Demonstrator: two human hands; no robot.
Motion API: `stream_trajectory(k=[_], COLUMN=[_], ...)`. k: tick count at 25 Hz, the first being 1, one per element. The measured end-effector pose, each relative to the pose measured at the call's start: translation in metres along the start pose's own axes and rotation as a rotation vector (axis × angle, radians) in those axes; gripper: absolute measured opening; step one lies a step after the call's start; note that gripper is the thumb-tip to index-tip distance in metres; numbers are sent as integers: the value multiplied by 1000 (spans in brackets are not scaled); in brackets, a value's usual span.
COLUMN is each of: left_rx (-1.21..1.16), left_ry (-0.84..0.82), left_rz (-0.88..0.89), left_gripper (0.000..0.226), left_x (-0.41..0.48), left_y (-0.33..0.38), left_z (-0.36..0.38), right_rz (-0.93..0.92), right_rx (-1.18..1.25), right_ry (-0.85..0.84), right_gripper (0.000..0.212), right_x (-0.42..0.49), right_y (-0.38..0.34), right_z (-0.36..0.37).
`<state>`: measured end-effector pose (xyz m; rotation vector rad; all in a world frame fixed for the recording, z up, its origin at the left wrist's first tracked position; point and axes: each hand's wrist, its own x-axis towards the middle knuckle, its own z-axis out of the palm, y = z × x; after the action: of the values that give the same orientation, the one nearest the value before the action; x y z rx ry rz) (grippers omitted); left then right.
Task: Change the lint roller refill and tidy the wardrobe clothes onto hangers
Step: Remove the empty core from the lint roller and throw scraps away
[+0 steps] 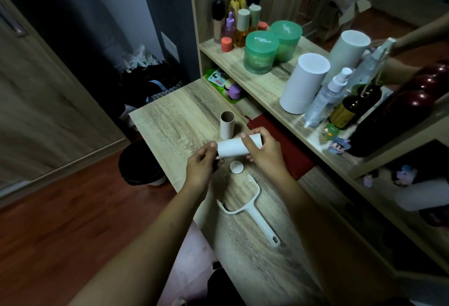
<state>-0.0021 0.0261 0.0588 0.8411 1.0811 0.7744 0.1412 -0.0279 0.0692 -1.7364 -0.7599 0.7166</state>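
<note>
Both hands hold a white lint roll refill (232, 149) sideways above the wooden table (175, 123). My left hand (201, 167) pinches its left end and my right hand (263, 152) wraps its right end. Just behind the refill an empty brown cardboard core (227, 125) stands upright. A small white round cap (237, 167) lies under the refill. The white lint roller handle (252, 211) lies bare on the table nearer to me, its fork pointing away.
A shelf (245, 79) on the right carries two green jars (261, 51), bottles, a white cylinder (303, 83) and a spray bottle (326, 96). A red cloth (284, 145) lies under the shelf edge. A black bin (139, 164) stands on the floor at the left.
</note>
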Motion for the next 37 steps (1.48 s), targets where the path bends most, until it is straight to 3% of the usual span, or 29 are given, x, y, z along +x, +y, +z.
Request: stream_trajectory(k=[2,4,8,12,16,21,23,25,29,32,37], left_rx=[136,459,1103,1347,1290,1214,1225,1207,1228,1255,1215], left_ry=[98,108,-129,-232,-250,-224,-195,-53,-57,70,181], left_rz=[10,46,169,219,190,295,331,368,399,439,341], left_gripper=[37,45,65,67,69,85,80,74,69,67,61], left_x=[11,16,20,28,22,15,15,-3,-10,-13,17], left_y=[-10,-21,-44,-58,-60,-30,-4,30,57,84,103], left_z=[-11,-24,-36,-34,-38,-72,-96,-157,-184,-240,-316], right_rz=[18,62,89,69,38,-5,-13,-56,-30,-70,76], right_rx=[58,132,127,105,84,96,108,150,209,242,373], right_ry=[56,103,82,75,100,106,92,13,-3,-62,-105], right_gripper=[14,12,19,18,16,10,8,8,13,14,19], right_x=[0,1,0,-2,-7,-28,-35,-67,-71,-92,-81], right_y=[2,4,12,11,6,-9,-23,-56,-74,-95,-111], right_z=[0,-1,-5,-10,-9,18,42,99,137,193,272])
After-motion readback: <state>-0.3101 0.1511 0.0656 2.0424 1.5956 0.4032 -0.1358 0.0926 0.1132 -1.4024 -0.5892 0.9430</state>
